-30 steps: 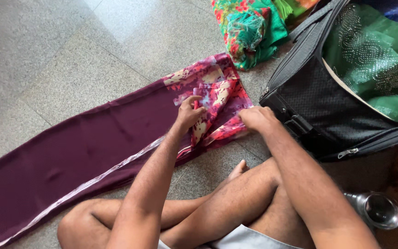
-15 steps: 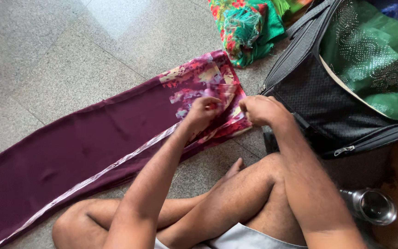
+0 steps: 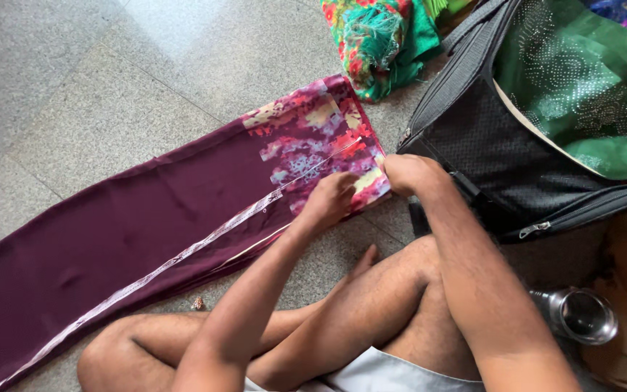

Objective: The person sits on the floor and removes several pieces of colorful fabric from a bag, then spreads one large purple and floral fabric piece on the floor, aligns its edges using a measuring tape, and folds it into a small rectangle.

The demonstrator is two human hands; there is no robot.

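Both hands pinch the printed end of the maroon cloth point(image 3: 146, 232) just beside the black bag point(image 3: 488, 160) — left hand point(image 3: 332, 199) on the near edge, right hand point(image 3: 409, 174) at the corner — cloth folded into a long strip, further folds apparently left.

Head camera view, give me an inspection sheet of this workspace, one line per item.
Surface: grey speckled stone floor, person sitting cross-legged.
Job's things: long maroon cloth laid flat, its floral printed end by the hands.
Clutter: green floral cloth bundle; open black bag holding green sequinned fabric; steel cup on its side.
Grippers: left hand and right hand both gripping the printed end's near edge.
Cables: nothing seen.
Surroundings: nothing seen beyond the floor.
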